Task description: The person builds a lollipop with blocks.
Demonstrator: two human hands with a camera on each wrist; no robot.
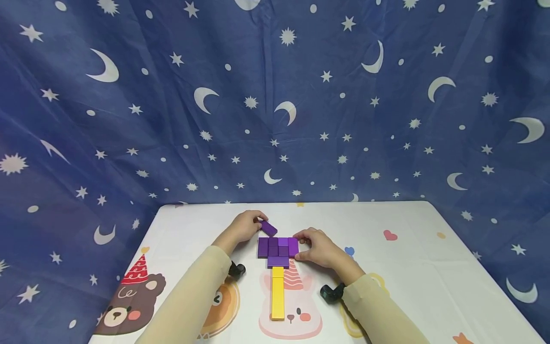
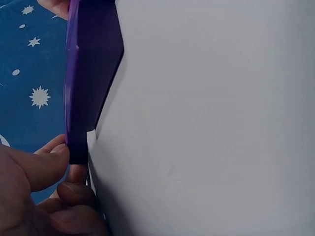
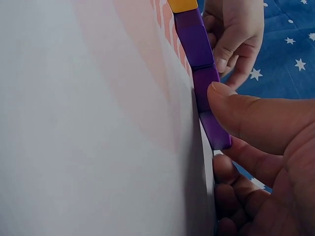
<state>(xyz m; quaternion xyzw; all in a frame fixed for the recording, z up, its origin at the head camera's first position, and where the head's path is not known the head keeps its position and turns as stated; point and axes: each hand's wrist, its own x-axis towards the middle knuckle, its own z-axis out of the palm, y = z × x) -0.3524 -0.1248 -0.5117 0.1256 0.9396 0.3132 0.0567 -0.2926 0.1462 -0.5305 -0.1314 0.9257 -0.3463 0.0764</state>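
Note:
My left hand (image 1: 246, 226) pinches a dark purple block (image 1: 269, 228) by its outer end, tilted just behind a flat group of purple blocks (image 1: 273, 247). In the left wrist view the thumb (image 2: 47, 167) lies against the near end of the purple pieces. On the other side, my right hand (image 1: 317, 248) has thumb and forefinger at the front and back ends of the group's bright purple right-hand block (image 1: 293, 247). Its thumb (image 3: 246, 113) covers part of the blocks in the right wrist view. A wider purple block (image 1: 278, 262) lies in front of the group.
A column of yellow blocks (image 1: 278, 296) runs from the purple pieces toward the front. The white tabletop (image 1: 369, 220) carries printed animals and hearts. A blue star-and-moon cloth (image 1: 275, 119) hangs behind. Black wrist devices (image 1: 331, 294) sit below both hands.

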